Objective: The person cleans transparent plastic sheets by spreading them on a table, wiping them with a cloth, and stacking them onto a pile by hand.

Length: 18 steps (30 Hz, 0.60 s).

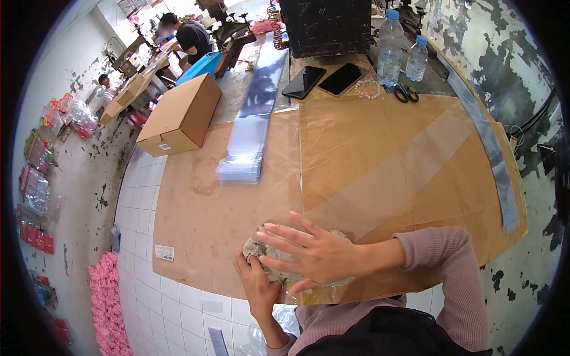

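A grey-beige crumpled cloth bundle (270, 240) lies at the near edge of the cardboard-covered table (196, 213). My right hand (314, 255) lies flat across the top of it, fingers spread and pointing left. My left hand (256, 282) comes up from below and grips the bundle's near left side. A long clear plastic sleeve (392, 172) runs diagonally over the cardboard just beyond my right hand. Both arms wear pink sleeves.
A stack of clear plastic sleeves (246, 136) and a closed cardboard box (178, 115) sit further back. Two phones (323, 80), two water bottles (392, 47), scissors (407, 93) and a black machine (326, 26) stand at the far side. Other people work in the background.
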Each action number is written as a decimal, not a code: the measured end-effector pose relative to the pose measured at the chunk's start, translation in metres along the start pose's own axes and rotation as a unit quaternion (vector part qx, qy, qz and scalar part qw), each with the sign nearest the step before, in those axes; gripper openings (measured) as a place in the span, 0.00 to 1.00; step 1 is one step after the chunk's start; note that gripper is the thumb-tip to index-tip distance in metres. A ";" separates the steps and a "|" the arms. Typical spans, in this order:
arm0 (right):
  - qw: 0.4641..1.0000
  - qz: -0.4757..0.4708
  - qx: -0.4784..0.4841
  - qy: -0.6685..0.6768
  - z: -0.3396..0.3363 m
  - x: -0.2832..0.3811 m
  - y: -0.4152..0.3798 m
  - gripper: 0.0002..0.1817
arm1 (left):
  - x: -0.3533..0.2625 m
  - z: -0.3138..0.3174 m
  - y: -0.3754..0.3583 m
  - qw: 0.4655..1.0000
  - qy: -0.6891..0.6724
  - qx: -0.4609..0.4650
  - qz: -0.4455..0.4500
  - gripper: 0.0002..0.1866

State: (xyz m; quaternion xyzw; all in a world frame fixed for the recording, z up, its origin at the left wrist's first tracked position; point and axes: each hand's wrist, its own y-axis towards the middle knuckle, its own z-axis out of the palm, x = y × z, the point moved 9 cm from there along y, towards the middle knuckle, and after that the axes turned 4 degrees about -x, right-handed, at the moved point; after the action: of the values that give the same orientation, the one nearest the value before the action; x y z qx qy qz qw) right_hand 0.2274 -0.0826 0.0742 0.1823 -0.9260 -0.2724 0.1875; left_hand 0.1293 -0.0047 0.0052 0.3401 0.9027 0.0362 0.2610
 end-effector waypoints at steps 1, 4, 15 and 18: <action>1.000 0.001 0.007 0.016 0.014 -0.007 -0.001 0.37 | 0.001 0.002 0.000 1.000 0.027 0.009 -0.002 0.35; 0.998 0.025 0.043 0.033 0.050 -0.023 -0.011 0.35 | 0.004 0.007 0.010 0.998 -0.066 0.015 -0.017 0.34; 0.966 0.107 -0.067 0.223 0.038 -0.048 -0.019 0.27 | 0.014 0.023 0.013 0.926 -0.367 -0.001 -0.093 0.31; 0.938 0.149 -0.159 0.271 0.015 -0.062 -0.024 0.28 | -0.008 0.019 0.003 0.781 -0.586 -0.076 -0.200 0.32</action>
State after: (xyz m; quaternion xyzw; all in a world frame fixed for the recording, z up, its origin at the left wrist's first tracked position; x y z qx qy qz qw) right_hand 0.2798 -0.0674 0.0329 0.0768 -0.8015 -0.3251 0.4960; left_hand 0.1461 -0.0095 -0.0069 0.0864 0.6177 -0.1546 0.7662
